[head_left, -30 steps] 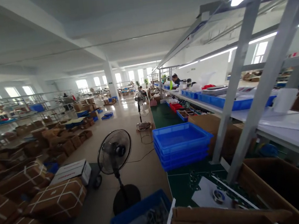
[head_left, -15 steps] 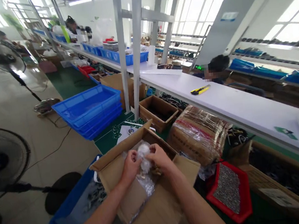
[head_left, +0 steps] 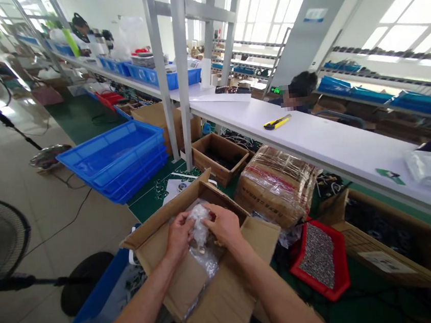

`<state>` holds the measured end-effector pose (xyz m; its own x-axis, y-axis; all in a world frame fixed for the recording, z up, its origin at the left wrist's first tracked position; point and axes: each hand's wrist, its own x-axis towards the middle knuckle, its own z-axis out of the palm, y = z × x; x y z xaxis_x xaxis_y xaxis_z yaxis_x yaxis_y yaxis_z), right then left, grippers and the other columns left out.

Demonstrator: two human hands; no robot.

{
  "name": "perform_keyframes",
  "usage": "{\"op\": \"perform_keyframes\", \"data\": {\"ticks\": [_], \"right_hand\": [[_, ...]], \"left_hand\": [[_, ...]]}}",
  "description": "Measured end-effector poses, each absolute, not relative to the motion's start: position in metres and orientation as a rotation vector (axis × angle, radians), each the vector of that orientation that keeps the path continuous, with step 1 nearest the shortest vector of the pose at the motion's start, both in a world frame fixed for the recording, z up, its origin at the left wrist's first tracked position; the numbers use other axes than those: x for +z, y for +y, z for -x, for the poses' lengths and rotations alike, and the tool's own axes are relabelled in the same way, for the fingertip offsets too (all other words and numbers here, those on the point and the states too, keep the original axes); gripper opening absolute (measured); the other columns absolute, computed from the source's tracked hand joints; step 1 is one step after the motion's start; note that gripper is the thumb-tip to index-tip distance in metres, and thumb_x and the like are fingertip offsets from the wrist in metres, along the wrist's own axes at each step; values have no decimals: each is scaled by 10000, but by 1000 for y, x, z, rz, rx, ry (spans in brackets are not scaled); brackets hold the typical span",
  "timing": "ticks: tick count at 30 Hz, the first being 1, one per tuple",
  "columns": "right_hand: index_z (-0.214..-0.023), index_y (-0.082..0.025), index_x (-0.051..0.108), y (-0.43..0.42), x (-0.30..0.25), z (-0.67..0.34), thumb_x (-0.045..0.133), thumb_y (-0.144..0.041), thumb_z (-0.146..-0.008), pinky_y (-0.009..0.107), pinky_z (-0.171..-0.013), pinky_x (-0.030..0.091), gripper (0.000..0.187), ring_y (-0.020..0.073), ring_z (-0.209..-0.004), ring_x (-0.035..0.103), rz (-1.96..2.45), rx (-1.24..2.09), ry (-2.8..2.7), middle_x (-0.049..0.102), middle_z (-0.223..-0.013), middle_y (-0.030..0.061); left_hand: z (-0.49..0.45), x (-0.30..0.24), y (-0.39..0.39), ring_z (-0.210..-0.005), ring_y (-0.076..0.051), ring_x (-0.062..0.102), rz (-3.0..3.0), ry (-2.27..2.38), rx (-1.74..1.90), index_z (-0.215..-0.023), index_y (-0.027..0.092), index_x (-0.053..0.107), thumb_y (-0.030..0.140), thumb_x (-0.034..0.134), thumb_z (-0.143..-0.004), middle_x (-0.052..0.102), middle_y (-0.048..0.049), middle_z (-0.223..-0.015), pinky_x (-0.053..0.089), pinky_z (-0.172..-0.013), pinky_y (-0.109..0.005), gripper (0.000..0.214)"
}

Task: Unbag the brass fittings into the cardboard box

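Observation:
A crumpled clear plastic bag (head_left: 199, 225) is pinched between my two hands above an open cardboard box (head_left: 185, 280). My left hand (head_left: 179, 235) grips its left side with thumb and fingers. On the other side, my right hand (head_left: 224, 226) has its fingers closed on the same plastic. What the bag contains cannot be made out clearly. More of the clear plastic trails down over the box flap, and the box's flaps are spread toward me.
Stacked blue trays (head_left: 112, 154) stand left of the shelf posts. A red bin (head_left: 318, 261) of small metal parts and a taped carton (head_left: 277, 186) lie to the right. A yellow utility knife (head_left: 277, 122) rests on the white bench (head_left: 314, 146). A fan (head_left: 1, 245) stands left.
The view has shifted, so the surroundings sit further left and slightly higher. Both hands keep hold of the plastic bag, which looks more bunched and lower between my fingers.

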<state>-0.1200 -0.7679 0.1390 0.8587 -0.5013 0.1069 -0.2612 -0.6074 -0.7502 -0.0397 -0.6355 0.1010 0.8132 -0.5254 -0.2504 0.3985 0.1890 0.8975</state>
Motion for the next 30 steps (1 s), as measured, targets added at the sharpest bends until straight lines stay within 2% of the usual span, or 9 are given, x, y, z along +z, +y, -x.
{"op": "perform_keyframes", "data": {"ticks": [2, 8, 11, 14, 18, 22, 25, 28, 30], "right_hand": [[-1098, -317, 661, -774, 145, 120, 711, -318, -731, 320, -797, 427, 370, 179, -828, 585, 2382, -427, 485, 642, -876, -1], [-825, -255, 690, -777, 134, 116, 759, -257, -705, 273, -805, 416, 139, 170, -958, 528, 2353, -494, 258, 579, -954, 9], [-748, -225, 643, -773, 127, 113, 759, -262, -701, 275, -825, 403, 131, 165, -995, 516, 2324, -483, 352, 576, -1051, 2], [-711, -195, 563, -772, 125, 108, 752, -276, -692, 259, -759, 388, 207, 148, -885, 523, 2347, -468, 553, 592, -939, -7], [-723, -197, 523, -769, 123, 98, 658, -275, -759, 264, -656, 333, 160, 160, -810, 507, 2547, -442, 743, 583, -807, -2], [-767, -203, 535, -762, 116, 88, 517, -264, -863, 293, -636, 319, 116, 191, -856, 514, 2698, -473, 915, 611, -825, 30], [-802, -203, 557, -765, 116, 82, 495, -248, -866, 296, -638, 333, 100, 198, -865, 528, 2701, -443, 935, 629, -853, 39], [-790, -191, 581, -779, 126, 85, 579, -218, -777, 281, -645, 363, 30, 189, -826, 547, 2606, -300, 769, 636, -833, 33], [-863, -183, 608, -792, 135, 94, 638, -193, -698, 267, -676, 404, 168, 173, -816, 567, 2432, -172, 520, 650, -870, 22]], "left_hand": [[39, 101, -636, -443, -26, 356, -1220, -132, -672, -933, 153, 606, 362, 725, -667, 530, 50, -681, 188, -355, -137, 359], [38, 95, -640, -385, -37, 326, -1356, -132, -621, -935, 159, 635, 384, 684, -694, 522, 64, -600, 200, -339, -159, 334], [36, 96, -640, -387, -68, 393, -1502, -236, -583, -982, 158, 669, 385, 644, -731, 566, 45, -577, 288, -366, -188, 339], [35, 99, -641, -475, -126, 514, -1606, -344, -504, -978, 154, 705, 388, 617, -761, 583, 21, -543, 397, -453, -220, 330], [44, 101, -643, -739, -188, 636, -1688, -489, -361, -976, 179, 724, 388, 589, -807, 696, -31, -744, 494, -679, -274, 301], [58, 104, -646, -867, -194, 635, -1748, -586, -272, -965, 183, 718, 368, 540, -855, 713, -50, -925, 472, -819, -294, 280], [63, 107, -649, -825, -188, 631, -1774, -572, -256, -942, 173, 714, 369, 541, -849, 706, -52, -872, 479, -773, -281, 277], [59, 108, -652, -606, -149, 582, -1744, -433, -349, -947, 161, 690, 412, 578, -816, 655, -20, -701, 461, -557, -241, 305], [52, 107, -653, -492, -114, 507, -1642, -252, -416, -948, 161, 657, 425, 619, -776, 603, 14, -648, 391, -426, -208, 317]]}}
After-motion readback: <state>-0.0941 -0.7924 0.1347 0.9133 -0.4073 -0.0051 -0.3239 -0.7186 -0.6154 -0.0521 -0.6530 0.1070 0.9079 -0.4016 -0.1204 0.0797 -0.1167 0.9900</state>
